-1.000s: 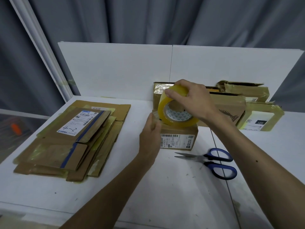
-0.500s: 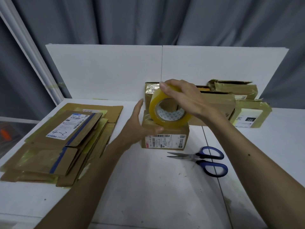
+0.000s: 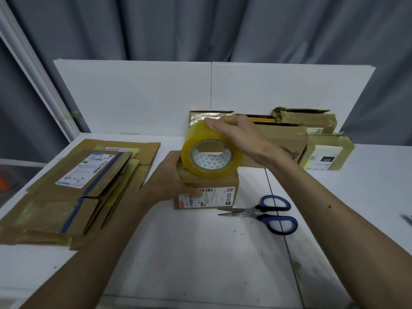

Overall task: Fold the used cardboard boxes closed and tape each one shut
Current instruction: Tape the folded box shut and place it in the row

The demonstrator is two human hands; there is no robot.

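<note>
Box [image 3: 214,197]: mid-table, flaps closed, awaiting tape.
Left hand [image 3: 171,181]: fingers clamped round its left side, steadying it.
Right hand [image 3: 240,134]: fingers curled over tape roll [image 3: 209,172], upright on the box.
Scissors [image 3: 263,211]: just beside, for cutting.

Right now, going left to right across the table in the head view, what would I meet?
From the left: flattened cardboard stack → left hand gripping the small box → tape roll in the right hand → scissors → box labelled 031.
</note>
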